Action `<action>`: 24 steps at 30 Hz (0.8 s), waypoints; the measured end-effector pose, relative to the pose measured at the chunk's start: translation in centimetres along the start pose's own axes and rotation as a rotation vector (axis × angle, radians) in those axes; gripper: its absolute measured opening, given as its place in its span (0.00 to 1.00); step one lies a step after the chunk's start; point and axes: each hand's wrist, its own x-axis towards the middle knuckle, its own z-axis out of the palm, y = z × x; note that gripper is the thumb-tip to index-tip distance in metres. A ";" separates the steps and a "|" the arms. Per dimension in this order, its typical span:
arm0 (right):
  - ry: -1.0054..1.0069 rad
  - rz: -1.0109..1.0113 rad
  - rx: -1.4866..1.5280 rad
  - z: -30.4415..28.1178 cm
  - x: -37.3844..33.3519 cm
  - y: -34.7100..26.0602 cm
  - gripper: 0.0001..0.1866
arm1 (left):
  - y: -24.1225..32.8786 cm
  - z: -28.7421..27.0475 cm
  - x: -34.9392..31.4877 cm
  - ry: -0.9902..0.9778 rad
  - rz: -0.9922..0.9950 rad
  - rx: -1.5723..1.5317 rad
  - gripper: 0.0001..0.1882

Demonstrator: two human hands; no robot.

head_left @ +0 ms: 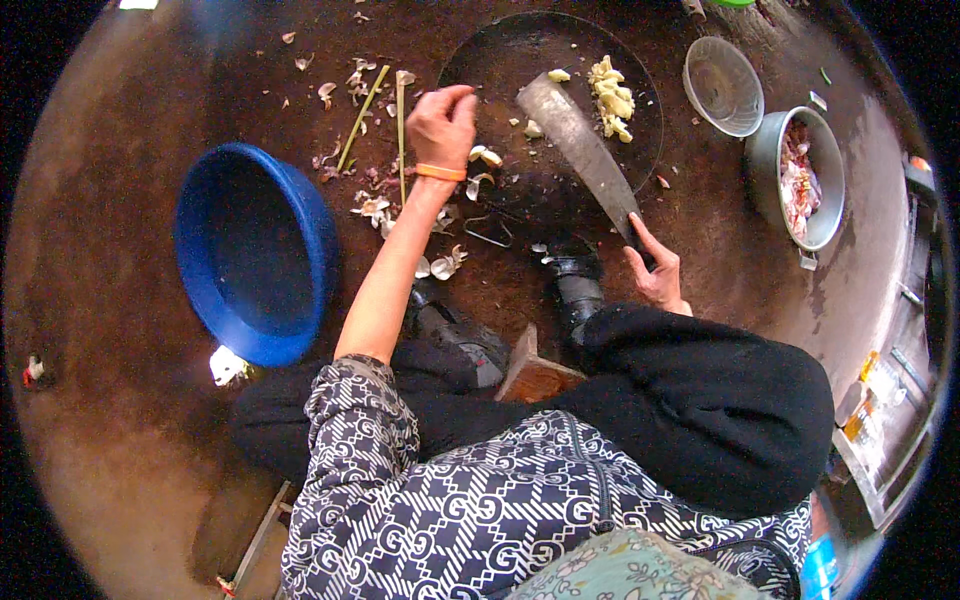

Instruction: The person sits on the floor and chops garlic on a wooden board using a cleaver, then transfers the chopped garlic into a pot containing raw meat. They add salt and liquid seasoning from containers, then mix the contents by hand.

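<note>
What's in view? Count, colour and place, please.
Round board: one, dark, top centre
Knife: one, dark grey, over board
Peeled garlic: several, pale yellow, mostly on board
Garlic skins: many, whitish, left of board
Stalks: two, green, left of board
Basin: one, blue, left
Bowl: one, translucent, upper right
Pot: one, grey, right
Apparent meat: uncounted, reddish, in pot
Wooden piece: one, brown, lower centre
Cloth: one, green floral, bottom edge
Clutter: uncounted, mixed, right edge
Wristband: one, orange, left of knife
Footwear: two, dark, below board
Trousers: pair, black, lower centre
Top: one, dark patterned, lower centre
Left hand: one, bare, board's left edge
Right hand: one, bare, holding knife
</note>
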 end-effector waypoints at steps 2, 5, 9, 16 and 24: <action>0.021 0.036 0.187 0.2 -0.4 0.3 0.26 | 1.1 1.7 -1.3 -0.186 0.089 0.053 0.07; 0.066 0.098 0.229 0.6 -0.9 0.8 0.28 | 2.3 4.2 -2.8 -0.370 0.043 0.078 0.11; 0.071 0.229 0.351 0.8 -1.6 1.2 0.28 | 2.4 5.7 -3.2 -0.496 0.079 0.223 0.09; 0.085 0.255 0.338 0.2 -1.4 0.4 0.27 | 1.7 5.6 -3.9 -0.516 0.461 0.358 0.06; 0.103 0.250 0.386 0.3 -1.0 -0.3 0.27 | 1.4 5.9 -4.4 -0.508 0.579 0.423 0.05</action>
